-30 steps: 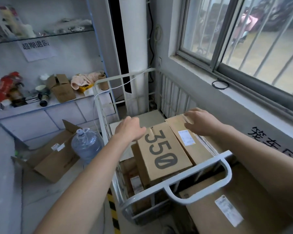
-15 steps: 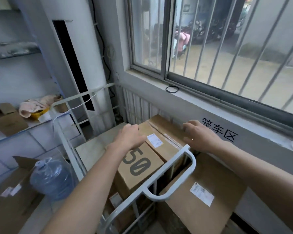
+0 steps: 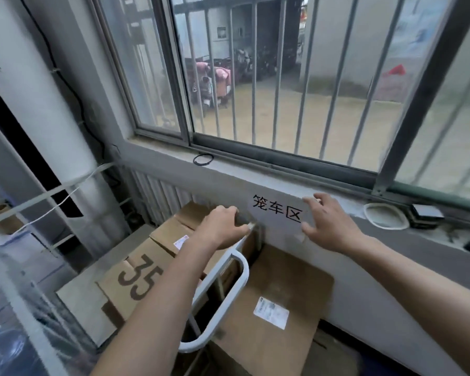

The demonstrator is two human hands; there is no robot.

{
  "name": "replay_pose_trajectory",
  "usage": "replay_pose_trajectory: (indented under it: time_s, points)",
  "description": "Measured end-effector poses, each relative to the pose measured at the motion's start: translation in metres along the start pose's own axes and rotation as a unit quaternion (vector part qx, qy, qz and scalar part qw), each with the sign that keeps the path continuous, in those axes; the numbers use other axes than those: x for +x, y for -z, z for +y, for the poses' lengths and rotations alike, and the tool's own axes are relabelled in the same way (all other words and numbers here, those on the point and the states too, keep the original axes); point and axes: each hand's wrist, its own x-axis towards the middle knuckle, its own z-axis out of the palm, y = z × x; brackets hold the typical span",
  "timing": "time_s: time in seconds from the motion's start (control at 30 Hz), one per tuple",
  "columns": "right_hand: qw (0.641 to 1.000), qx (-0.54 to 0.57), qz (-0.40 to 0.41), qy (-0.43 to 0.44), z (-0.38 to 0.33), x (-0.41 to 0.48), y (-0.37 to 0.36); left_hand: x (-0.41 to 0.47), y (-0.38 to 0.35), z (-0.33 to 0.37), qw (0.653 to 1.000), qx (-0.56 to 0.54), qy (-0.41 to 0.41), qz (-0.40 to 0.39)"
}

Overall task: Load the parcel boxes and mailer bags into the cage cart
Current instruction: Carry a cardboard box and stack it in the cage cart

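With the 35 box [image 3: 136,278] lying inside the cage cart [image 3: 243,275], left hand [image 3: 223,226] curled at its wall-side rail, grip unclear, and right hand [image 3: 329,226] spread empty just outside, probably best to seize the flat carton [image 3: 282,280] beside it by both edges.

A barred window [image 3: 282,90] fills the upper frame. On its sill [image 3: 255,173] lie a black ring [image 3: 203,159], centre, and a white dish [image 3: 385,217], right. Black characters [image 3: 277,208] mark the wall below.
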Motion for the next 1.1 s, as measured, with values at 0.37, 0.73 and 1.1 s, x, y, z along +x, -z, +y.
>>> replay_pose_trajectory:
  time_s: [0.37,0.73,1.1]
  points:
    - [0.996,0.012,0.035,-0.084,0.106,-0.026,0.022,0.034,-0.044,0.104,0.998,0.006,-0.060,-0.021]
    - [0.987,0.022,0.013,-0.156,0.109,-0.050,0.019,0.049,-0.046,0.098,0.992,0.029,-0.117,-0.022]
    - [0.967,0.030,0.047,-0.250,0.029,-0.054,-0.019,0.058,-0.025,0.012,0.981,0.040,-0.190,-0.029]
